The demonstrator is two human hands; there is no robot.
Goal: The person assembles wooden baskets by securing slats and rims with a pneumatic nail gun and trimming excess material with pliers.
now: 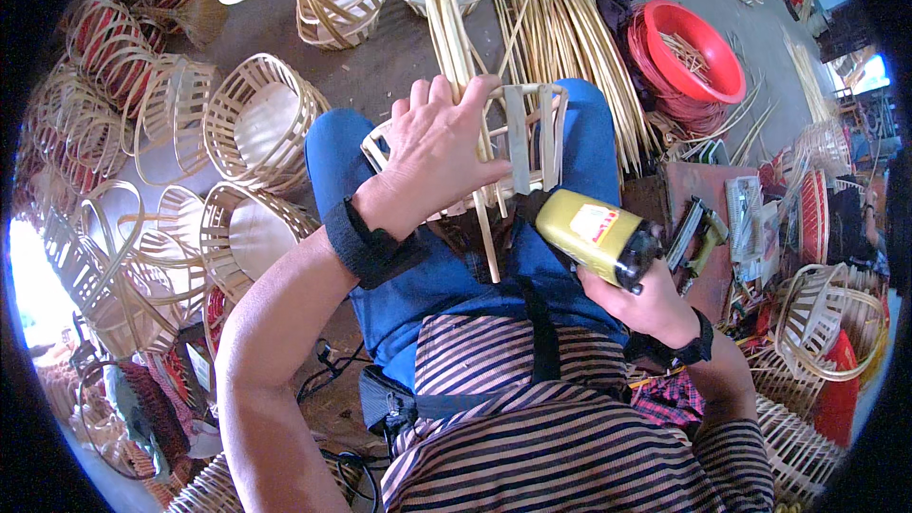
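A small woven basket (pixel 546 147) of pale wooden strips rests between my knees. My left hand (pixel 432 147) lies over its near left side, fingers and thumb closed round several long, thin cane strips (pixel 442 24). These strips run away from me past the basket, and one end (pixel 488 247) sticks out toward my lap. In my right hand (pixel 646 299) is a yellow-and-black nail gun (pixel 594 233), gripped below its body. Its front end points toward the basket's near side; I cannot tell whether it touches. My right fingers are partly hidden by the tool.
Several finished-looking baskets (pixel 261 119) stand on the left, others (pixel 347 0) ahead. A long bundle of cane strips (pixel 570 47) lies beyond my right knee, beside a red basin (pixel 698 52) holding short sticks. A second, greenish nail gun (pixel 703 237) rests on a reddish surface (pixel 698 185) at right.
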